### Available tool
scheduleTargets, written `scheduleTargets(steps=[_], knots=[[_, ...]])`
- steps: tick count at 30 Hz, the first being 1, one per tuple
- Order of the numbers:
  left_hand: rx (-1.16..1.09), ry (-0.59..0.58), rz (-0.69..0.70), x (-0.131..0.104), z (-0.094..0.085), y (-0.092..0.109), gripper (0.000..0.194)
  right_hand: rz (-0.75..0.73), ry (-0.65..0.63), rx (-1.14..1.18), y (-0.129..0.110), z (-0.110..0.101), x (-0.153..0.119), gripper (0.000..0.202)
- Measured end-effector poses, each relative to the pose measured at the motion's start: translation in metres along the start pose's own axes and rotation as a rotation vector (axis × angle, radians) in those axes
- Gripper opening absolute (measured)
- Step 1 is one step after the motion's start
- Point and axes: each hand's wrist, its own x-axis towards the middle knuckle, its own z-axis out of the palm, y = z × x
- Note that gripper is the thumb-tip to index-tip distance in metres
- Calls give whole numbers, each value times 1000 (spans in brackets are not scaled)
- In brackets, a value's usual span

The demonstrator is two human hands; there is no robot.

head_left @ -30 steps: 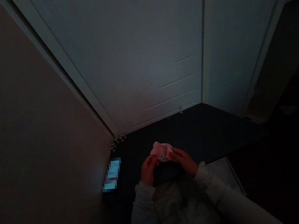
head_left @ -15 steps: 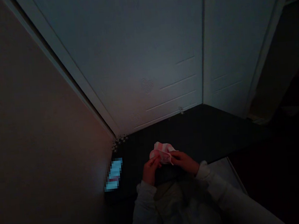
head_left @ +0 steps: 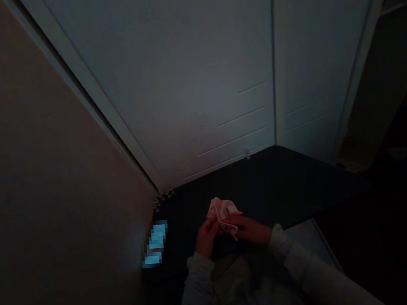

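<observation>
Dimness blurs the pink-and-white cloth [head_left: 227, 208], its underside hidden; the left hand [head_left: 206, 238] and right hand [head_left: 255, 229] grip it over the dark tabletop [head_left: 277, 184]. A heart-embossed pale panel [head_left: 182, 69] stands behind.

Head view, facing forward (and down), above tabletop [head_left: 281, 188]

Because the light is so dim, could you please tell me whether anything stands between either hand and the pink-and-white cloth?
Nothing visible does: the left hand and right hand both hold the pink-and-white cloth directly, over the dark tabletop. The pixelated blue patch is off to the left, apart from them.
</observation>
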Motion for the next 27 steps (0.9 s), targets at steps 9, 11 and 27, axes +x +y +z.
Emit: scheduleTargets(steps=[9, 11, 27], knots=[[-23, 2, -39, 3, -2, -7, 23, 99, 17, 78, 7, 0, -1, 49], [-20, 6, -51, 3, -2, -7, 24, 112, -15, 118, 5, -1, 0, 46], [-97, 41, -47, 2, 2, -7, 22, 159, 86, 119, 6, -1, 1, 24]])
